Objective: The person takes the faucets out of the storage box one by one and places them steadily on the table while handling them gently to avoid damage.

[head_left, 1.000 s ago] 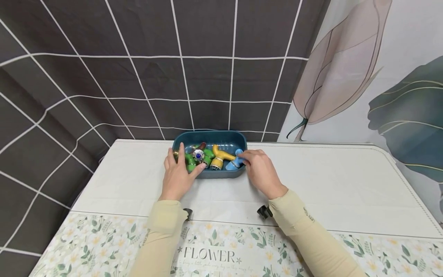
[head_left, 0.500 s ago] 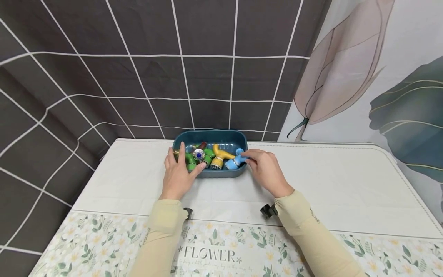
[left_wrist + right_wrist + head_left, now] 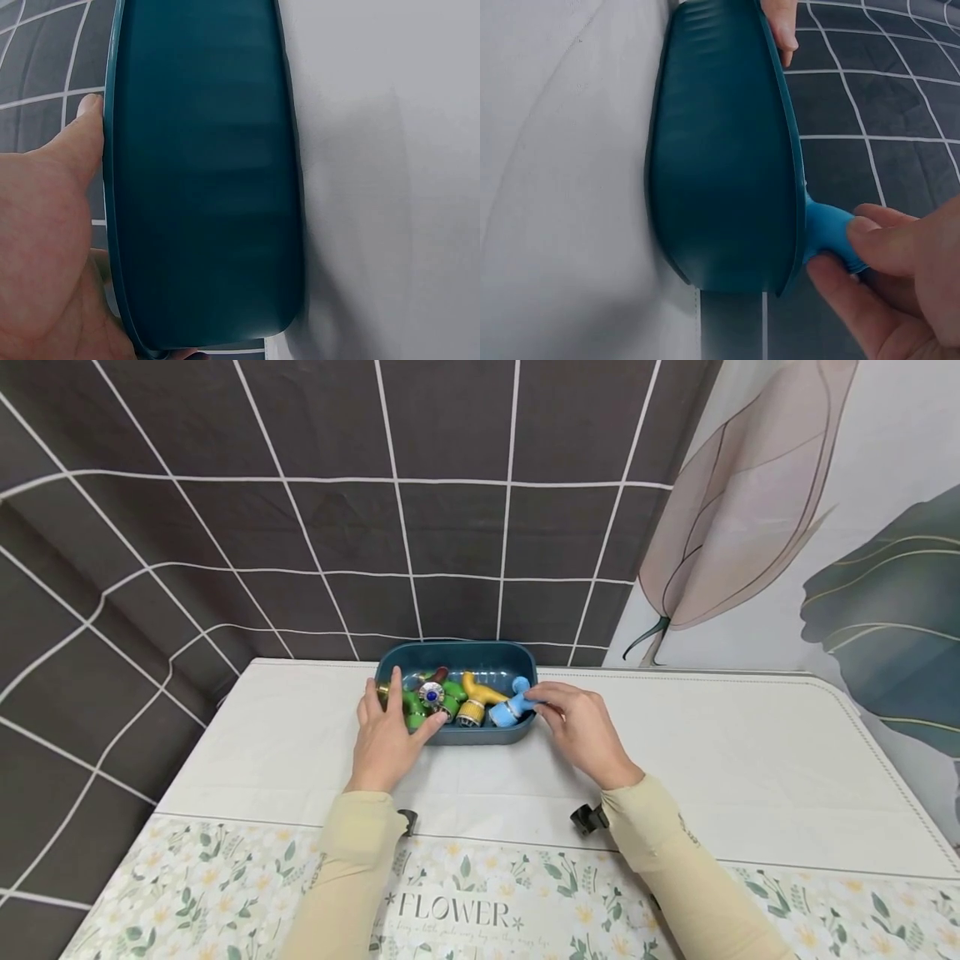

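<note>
A dark teal plastic basin [image 3: 480,737] stands near the table's back edge. My left hand [image 3: 380,747] rests on its left end, fingers spread at the rim and thumb over the front rim. At the basin's right end, my right hand [image 3: 588,731] pinches a light blue branched piece with a silver band [image 3: 507,713] between thumb and fingers. In the right wrist view one rounded end of this blue piece [image 3: 831,231] sticks up above the rim. Beside it inside lie a yellow branched piece [image 3: 476,695] and green ones [image 3: 415,706].
A silver knob with a blue centre [image 3: 431,695] and a dark brown piece [image 3: 439,674] lie among the green ones. The white tabletop [image 3: 735,752] has a floral cloth [image 3: 247,893] along its front. A dark grid-patterned curtain [image 3: 450,527] hangs directly behind the basin.
My right hand has moved a little to the right, and the blue piece's upper part has shifted slightly right with it. My left hand and the basin have stayed in place.
</note>
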The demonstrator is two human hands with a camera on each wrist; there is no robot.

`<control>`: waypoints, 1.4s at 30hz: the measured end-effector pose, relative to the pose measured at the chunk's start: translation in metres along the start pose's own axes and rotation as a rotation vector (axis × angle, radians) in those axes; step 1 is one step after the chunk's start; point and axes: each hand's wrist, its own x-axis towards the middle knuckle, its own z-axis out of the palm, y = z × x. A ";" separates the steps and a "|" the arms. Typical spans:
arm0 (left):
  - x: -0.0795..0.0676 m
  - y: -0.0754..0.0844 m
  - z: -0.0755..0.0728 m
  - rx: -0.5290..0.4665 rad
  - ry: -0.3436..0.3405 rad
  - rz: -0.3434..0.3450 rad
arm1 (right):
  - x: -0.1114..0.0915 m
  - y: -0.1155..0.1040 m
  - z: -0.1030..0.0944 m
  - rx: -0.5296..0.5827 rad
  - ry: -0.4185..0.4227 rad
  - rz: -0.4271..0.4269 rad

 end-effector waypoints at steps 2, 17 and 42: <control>0.000 0.000 0.000 0.001 0.000 -0.001 | 0.000 0.000 -0.001 0.016 0.015 -0.009; 0.001 -0.001 -0.001 -0.003 -0.005 -0.006 | -0.003 -0.001 -0.011 0.028 0.073 -0.030; 0.000 -0.001 0.001 0.012 -0.007 -0.003 | -0.011 -0.007 -0.021 0.061 0.231 -0.080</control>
